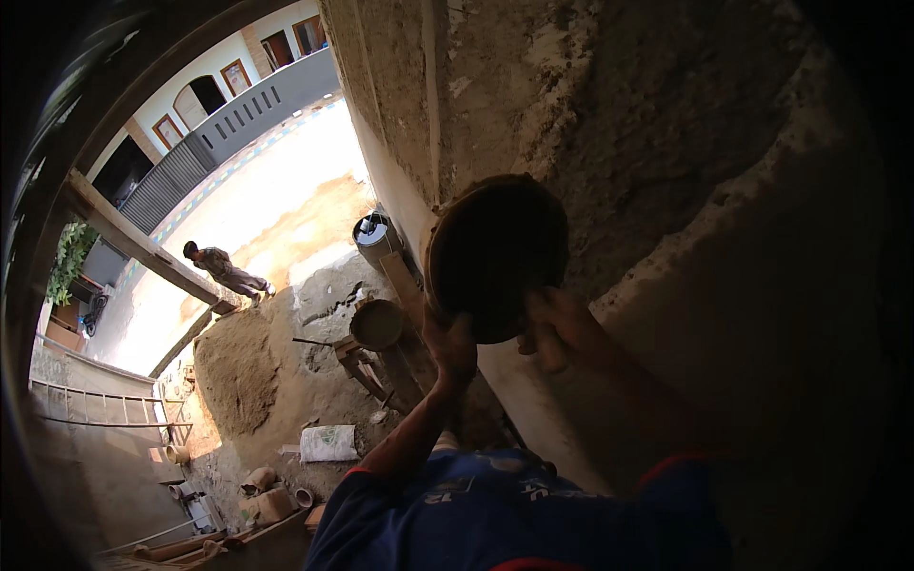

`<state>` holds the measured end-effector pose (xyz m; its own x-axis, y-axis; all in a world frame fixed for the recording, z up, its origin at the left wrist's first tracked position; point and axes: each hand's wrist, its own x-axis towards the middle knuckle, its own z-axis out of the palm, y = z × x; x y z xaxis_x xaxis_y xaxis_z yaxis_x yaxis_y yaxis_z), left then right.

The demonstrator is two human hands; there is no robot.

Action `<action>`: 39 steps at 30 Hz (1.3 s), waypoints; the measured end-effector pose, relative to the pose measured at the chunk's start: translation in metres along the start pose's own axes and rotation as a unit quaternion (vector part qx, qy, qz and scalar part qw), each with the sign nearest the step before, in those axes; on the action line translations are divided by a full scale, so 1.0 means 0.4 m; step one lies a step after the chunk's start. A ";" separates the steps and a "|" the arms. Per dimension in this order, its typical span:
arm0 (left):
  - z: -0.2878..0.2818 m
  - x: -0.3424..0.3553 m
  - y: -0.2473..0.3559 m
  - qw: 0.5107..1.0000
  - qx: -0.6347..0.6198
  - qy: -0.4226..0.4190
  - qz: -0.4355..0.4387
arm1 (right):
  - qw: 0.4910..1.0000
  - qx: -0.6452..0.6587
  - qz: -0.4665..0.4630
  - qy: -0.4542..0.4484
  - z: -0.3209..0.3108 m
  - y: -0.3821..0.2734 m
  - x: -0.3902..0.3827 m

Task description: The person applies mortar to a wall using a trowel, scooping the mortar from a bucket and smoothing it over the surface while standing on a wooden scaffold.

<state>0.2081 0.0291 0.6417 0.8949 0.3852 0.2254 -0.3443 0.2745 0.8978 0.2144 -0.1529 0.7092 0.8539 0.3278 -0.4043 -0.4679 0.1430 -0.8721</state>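
A dark round basin (495, 249) is held up beside the plastered wall (666, 143), its inside in deep shadow. My left hand (449, 344) is closed on the basin's lower left rim. At the lower right of the basin, my right hand (562, 325) is closed round what looks like a short tool handle; the rest of that tool cannot be made out in the dark. Rough, darker mortar covers part of the wall right of the basin, bordered by a smoother band below.
Below, a round tub (376, 324) stands by planks and a wooden stand near a metal drum (373, 238). A white sack (327, 443), sand heap (238, 366) and leaning ladder (105, 404) are around. Another person (228, 271) is near a wooden post at left.
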 end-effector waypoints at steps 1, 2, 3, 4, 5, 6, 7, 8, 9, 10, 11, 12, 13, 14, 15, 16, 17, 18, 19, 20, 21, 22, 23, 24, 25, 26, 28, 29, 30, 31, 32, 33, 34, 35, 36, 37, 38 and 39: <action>0.005 -0.004 -0.001 1.000 -0.009 -0.004 -0.007 | 1.000 0.000 0.001 0.000 -0.006 0.031 0.033; 0.006 -0.003 0.006 1.000 -0.016 -0.008 -0.013 | 0.963 -0.226 -0.135 0.061 -0.015 0.067 0.075; -0.001 0.001 0.009 1.000 -0.012 -0.007 -0.012 | 0.918 -0.332 -0.202 0.080 -0.033 0.115 0.123; -0.005 0.015 0.014 0.999 0.024 -0.033 0.016 | 0.853 -0.435 -0.263 0.119 -0.056 0.155 0.164; -0.025 0.029 0.023 0.995 0.069 -0.053 0.045 | 0.700 -0.619 -0.346 0.080 -0.073 0.213 0.215; -0.037 0.047 0.035 0.995 0.072 -0.050 0.047 | 0.604 -0.702 -0.374 0.056 -0.090 0.221 0.230; -0.047 0.066 0.052 0.993 0.085 -0.062 0.048 | 0.497 -0.765 -0.408 0.039 -0.106 0.231 0.242; -0.065 0.077 0.056 0.992 0.097 -0.071 0.045 | 0.522 -0.759 -0.389 0.000 -0.145 0.227 0.236; -0.076 0.090 0.062 0.993 0.092 -0.077 0.014 | 0.541 -0.755 -0.368 -0.033 -0.193 0.199 0.213; -0.073 0.094 0.070 0.993 0.090 -0.075 0.012 | 0.563 -0.748 -0.346 -0.067 -0.240 0.175 0.196; -0.063 0.097 0.085 0.995 0.068 -0.076 0.003 | 0.583 -0.739 -0.323 -0.099 -0.277 0.148 0.180; -0.062 0.102 0.094 0.996 0.049 -0.078 -0.005 | 0.593 -0.733 -0.312 -0.115 -0.270 0.112 0.166; -0.065 0.103 0.070 0.996 0.037 -0.076 -0.015 | 0.602 -0.729 -0.300 -0.130 -0.266 0.073 0.150; -0.128 0.105 0.092 0.995 0.081 -0.053 -0.008 | 0.584 -0.736 -0.335 -0.065 -0.180 0.055 0.179; -0.116 0.104 0.097 0.996 0.073 -0.057 -0.016 | 0.564 -0.755 -0.335 -0.016 -0.151 0.006 0.158; -0.097 0.099 0.104 0.995 0.064 -0.066 -0.026 | 0.542 -0.772 -0.331 0.035 -0.124 -0.049 0.132; -0.078 0.099 0.111 0.995 0.058 -0.072 -0.028 | 0.474 -0.836 -0.272 0.049 -0.085 -0.080 0.134; -0.061 0.098 0.122 0.994 0.077 -0.076 -0.028 | 0.402 -0.889 -0.210 0.062 -0.069 -0.093 0.133; -0.049 0.098 0.124 0.992 0.097 -0.079 -0.027 | 0.401 -0.890 -0.205 0.066 -0.104 -0.066 0.119; -0.048 0.099 0.116 0.992 0.094 -0.083 -0.028 | 0.182 -0.906 -0.356 0.138 -0.159 -0.011 0.100; -0.059 0.100 0.113 0.992 0.082 -0.083 -0.047 | 0.066 -0.888 -0.425 0.160 -0.148 -0.020 0.086; -0.068 0.100 0.108 0.992 0.070 -0.082 -0.067 | -0.050 -0.848 -0.489 0.198 -0.138 -0.031 0.073; -0.082 0.099 0.099 0.992 0.076 -0.077 -0.067 | 0.277 -0.910 -0.300 0.068 -0.051 -0.103 0.036; -0.088 0.098 0.088 0.989 0.114 -0.078 -0.053 | 0.557 -0.825 -0.060 -0.073 -0.008 -0.143 0.018; -0.092 0.097 0.083 0.985 0.152 -0.078 -0.039 | 0.561 -0.822 -0.063 -0.076 -0.059 -0.097 0.062; -0.048 0.099 0.072 0.986 0.133 -0.093 -0.042 | 0.248 -0.914 -0.312 0.072 -0.180 -0.044 0.093; -0.045 0.092 0.077 0.992 0.049 -0.118 0.007 | -0.098 -0.830 -0.517 0.185 -0.192 -0.007 0.116; -0.065 0.088 0.080 0.992 0.059 -0.114 0.004 | 0.182 -0.909 -0.361 0.098 -0.106 -0.033 0.109; -0.061 0.091 0.077 0.991 0.071 -0.112 -0.012 | 0.432 -0.888 -0.156 0.003 -0.071 -0.059 0.098; -0.058 0.094 0.073 0.990 0.084 -0.110 -0.027 | 0.432 -0.888 -0.154 0.007 -0.117 -0.027 0.106; -0.039 0.090 0.068 0.990 0.071 -0.118 -0.028 | 0.165 -0.898 -0.392 0.114 -0.191 0.004 0.091; -0.020 0.085 0.060 0.990 0.061 -0.125 -0.030 | -0.130 -0.784 -0.574 0.196 -0.261 0.031 0.076; -0.045 0.088 0.060 0.989 0.082 -0.121 -0.030 | -0.116 -0.779 -0.583 0.202 -0.200 0.012 0.063; -0.065 0.091 0.065 0.988 0.100 -0.117 -0.030 | 0.010 -0.819 -0.548 0.171 -0.145 -0.015 0.037; -0.077 0.090 0.071 0.985 0.129 -0.116 -0.018 | 0.077 -0.834 -0.525 0.153 -0.108 -0.013 0.045; -0.068 0.082 0.063 0.982 0.141 -0.122 -0.013 | 0.135 -0.851 -0.489 0.136 -0.085 -0.023 0.037; -0.030 0.070 0.059 0.983 0.119 -0.138 -0.019 | 0.293 -0.847 -0.434 0.094 -0.100 -0.037 0.050; -0.020 0.068 0.059 0.986 0.107 -0.129 -0.015 | 0.455 -0.803 -0.383 0.050 -0.111 -0.026 0.079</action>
<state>0.2221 0.0532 0.6660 0.9557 0.1349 0.2615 -0.2734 0.0787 0.9587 0.2565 -0.1856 0.6933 0.6699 0.7005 0.2461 0.6761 -0.7125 0.1876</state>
